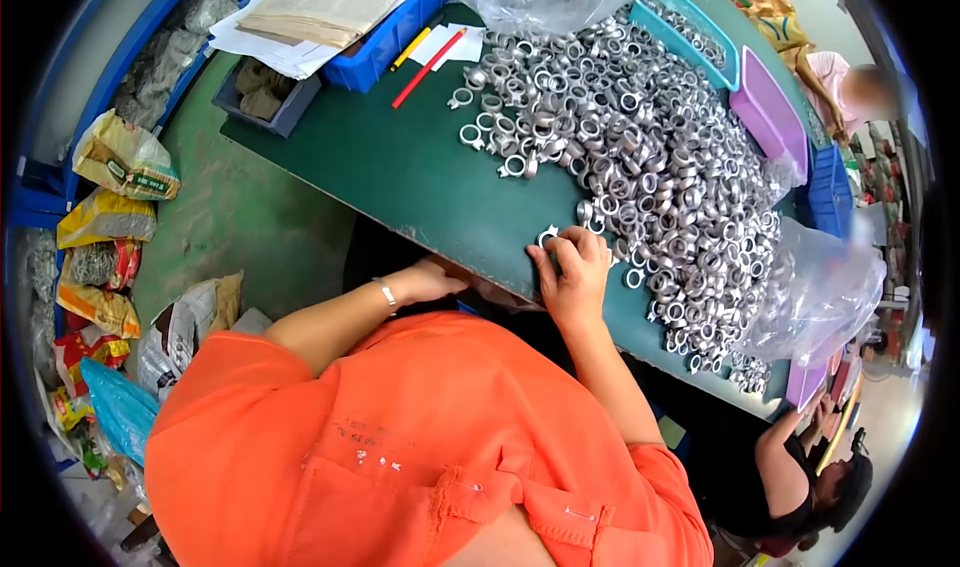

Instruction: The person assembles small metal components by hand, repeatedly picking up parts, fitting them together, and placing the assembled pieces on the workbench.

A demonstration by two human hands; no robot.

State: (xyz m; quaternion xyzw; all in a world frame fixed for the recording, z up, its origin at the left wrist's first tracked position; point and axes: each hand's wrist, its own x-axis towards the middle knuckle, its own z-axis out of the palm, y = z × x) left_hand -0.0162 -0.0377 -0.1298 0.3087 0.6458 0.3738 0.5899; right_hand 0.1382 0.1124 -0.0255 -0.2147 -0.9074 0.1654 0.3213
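My right hand [575,279] is at the near side of the green table, its thumb and fingers curled closed around a small silver metal ring [546,235] with a lug. Part of that ring is hidden by the fingers. Just beyond the knuckles begins a large heap of similar metal rings [640,137], a few lying loose at its edge. My left hand [432,281] rests low by the table's front edge, close to my body. Its fingers are mostly hidden, so whether it holds anything does not show.
On the green table [400,177] lie a red pencil [430,67], a yellow pencil [410,49] and a blue bin [385,52] with papers. Teal [735,67] and purple baskets [772,107] and a clear plastic bag [820,287] border the heap. Other people are at the right.
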